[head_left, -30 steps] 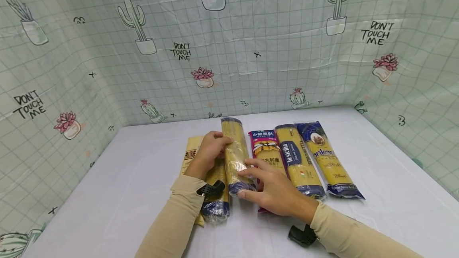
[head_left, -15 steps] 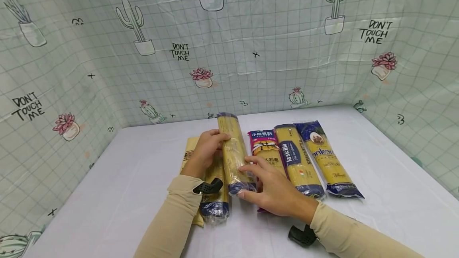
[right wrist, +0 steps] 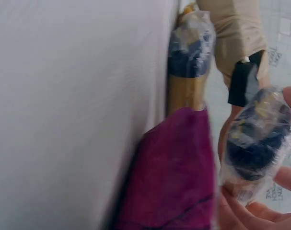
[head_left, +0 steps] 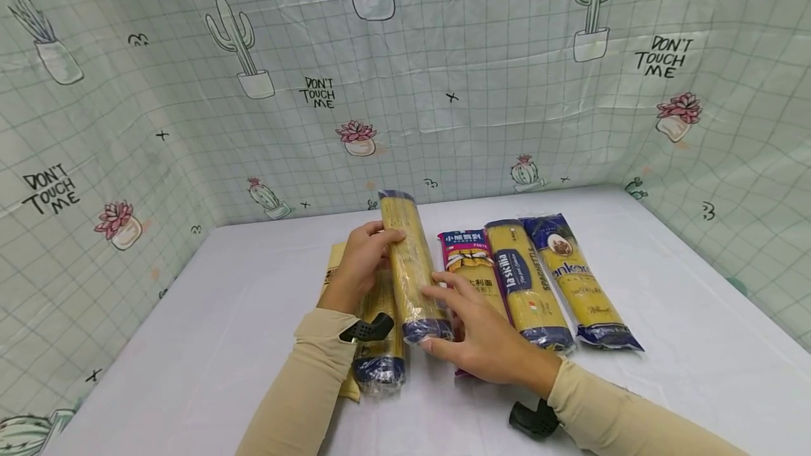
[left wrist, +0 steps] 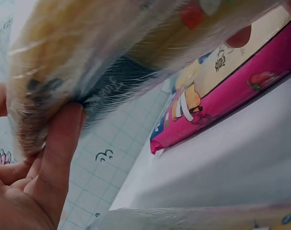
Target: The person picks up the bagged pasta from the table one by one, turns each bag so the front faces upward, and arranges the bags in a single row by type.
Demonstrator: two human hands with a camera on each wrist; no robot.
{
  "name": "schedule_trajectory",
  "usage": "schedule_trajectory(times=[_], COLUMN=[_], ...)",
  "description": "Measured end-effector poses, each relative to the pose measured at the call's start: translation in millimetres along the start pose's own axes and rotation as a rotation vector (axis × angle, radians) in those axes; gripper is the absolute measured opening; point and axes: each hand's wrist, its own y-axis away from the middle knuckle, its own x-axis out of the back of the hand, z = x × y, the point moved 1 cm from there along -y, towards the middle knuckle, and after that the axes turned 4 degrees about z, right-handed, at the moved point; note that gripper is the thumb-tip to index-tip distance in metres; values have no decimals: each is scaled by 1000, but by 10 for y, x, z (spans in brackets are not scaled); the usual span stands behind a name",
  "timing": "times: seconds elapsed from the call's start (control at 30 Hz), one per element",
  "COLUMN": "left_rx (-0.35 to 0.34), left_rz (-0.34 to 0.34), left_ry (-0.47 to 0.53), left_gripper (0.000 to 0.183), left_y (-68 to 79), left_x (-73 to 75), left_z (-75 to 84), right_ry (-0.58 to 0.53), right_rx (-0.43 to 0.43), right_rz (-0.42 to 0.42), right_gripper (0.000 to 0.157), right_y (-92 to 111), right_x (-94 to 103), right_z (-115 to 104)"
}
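A clear-wrapped spaghetti pack point(head_left: 410, 259) with dark blue ends is held up off the table, its far end tilted upward. My left hand point(head_left: 362, 262) grips its upper left side, thumb on one face and fingers behind, as the left wrist view shows on the pack point(left wrist: 83, 43). Around the near end curl the thumb and fingers of my right hand point(head_left: 491, 336); the right wrist view shows that blue, crinkled end point(right wrist: 258, 148) between them. Below the left wrist lies a second blue-ended spaghetti pack point(head_left: 382, 368), partly covered by the hand and wristband.
A cream pack point(head_left: 338, 255) lies at the far left, mostly hidden. Right of the held pack are a pink-edged pasta pack point(head_left: 467, 266), a La Sicilia spaghetti pack point(head_left: 532, 294) and a blue-and-yellow pack point(head_left: 579, 280). The white table point(head_left: 253, 280) meets a grid-patterned curtain behind.
The held spaghetti pack's far end has risen and shifted slightly left, along with my left hand. My right hand stays nearly in place at the near end. The other packs have not moved.
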Motion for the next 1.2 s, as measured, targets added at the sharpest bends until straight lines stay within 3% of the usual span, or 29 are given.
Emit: schedule_trajectory(times=[0.23,0.4,0.6,0.9,1.2], left_rx=[-42,-109,-167,-181,-218], left_rz=[18,33,63,48,30], left_ry=[3,-21,-57,-66,-69], left_gripper=[48,49,48,54,52], left_y=[17,70,158,172,202], left_x=[-7,-79,-160,-175,-182], left_z=[30,88,133,144,192], right_ry=[-167,-135,-83,-70,-102], right_rx=[-92,-140,-115,-151,-118], right_rz=[-32,44,155,144,187], right_gripper=[77,75,68,81,75], right_y=[-9,-22,-34,-16,-14], right_x=[24,5,-2,-42,-17], right_z=[-1,27,32,28,32])
